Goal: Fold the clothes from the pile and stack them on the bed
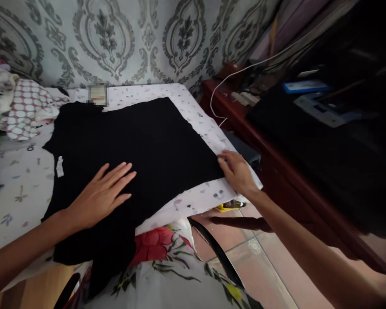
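Across the black shirt, the left hand lies flat, fingers loosely spread, probably steadying the fabric; the right hand curls at the hem corner, its grip unclear, perhaps straightening it. The shirt overhangs the worktop's near edge, with clothes toward the left.

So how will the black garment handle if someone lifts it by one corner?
Likely floppy: the black garment lies thin and flat, and its near end hangs limply off the edge of the patterned cloth. Probably light for its spread, being a single item with little visible thickness. It may sag and lose its flat shape, since nothing stiff shows in it.
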The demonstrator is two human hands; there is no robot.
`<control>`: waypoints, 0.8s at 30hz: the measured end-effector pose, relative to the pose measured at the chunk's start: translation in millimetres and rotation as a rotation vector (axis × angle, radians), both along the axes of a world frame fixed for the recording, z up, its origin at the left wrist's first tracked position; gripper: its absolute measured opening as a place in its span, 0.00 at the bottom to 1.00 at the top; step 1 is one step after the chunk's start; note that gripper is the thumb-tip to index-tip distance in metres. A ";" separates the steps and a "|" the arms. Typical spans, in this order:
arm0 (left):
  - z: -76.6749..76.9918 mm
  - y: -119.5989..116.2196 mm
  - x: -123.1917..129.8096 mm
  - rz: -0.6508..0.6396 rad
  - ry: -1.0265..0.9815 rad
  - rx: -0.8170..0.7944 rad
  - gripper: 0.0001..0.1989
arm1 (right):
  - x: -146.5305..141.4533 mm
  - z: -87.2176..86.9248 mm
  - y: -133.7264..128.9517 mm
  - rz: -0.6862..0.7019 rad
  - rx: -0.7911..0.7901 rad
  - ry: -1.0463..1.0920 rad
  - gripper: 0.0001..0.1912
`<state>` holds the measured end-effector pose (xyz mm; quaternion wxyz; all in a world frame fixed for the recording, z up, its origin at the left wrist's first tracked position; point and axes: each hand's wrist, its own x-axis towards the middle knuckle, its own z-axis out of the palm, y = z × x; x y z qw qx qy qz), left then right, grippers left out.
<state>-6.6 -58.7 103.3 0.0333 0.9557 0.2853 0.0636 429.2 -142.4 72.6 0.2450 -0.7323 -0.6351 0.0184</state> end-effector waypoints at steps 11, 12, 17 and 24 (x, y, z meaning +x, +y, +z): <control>-8.2 -19.6 129.5 -0.558 0.047 -0.214 0.34 | -2.8 -1.2 -9.0 -0.043 0.075 0.167 0.10; -6.2 -26.8 129.2 -0.600 0.040 -0.219 0.34 | -1.5 -2.5 -10.0 -0.031 0.094 0.163 0.10; 4.9 -47.8 114.5 -0.690 -0.053 -0.201 0.31 | 12.7 -13.3 -8.0 0.036 0.189 0.063 0.12; 2.7 6.3 66.5 -0.254 -0.016 -0.161 0.36 | -18.5 0.5 55.0 0.290 0.212 -0.101 0.19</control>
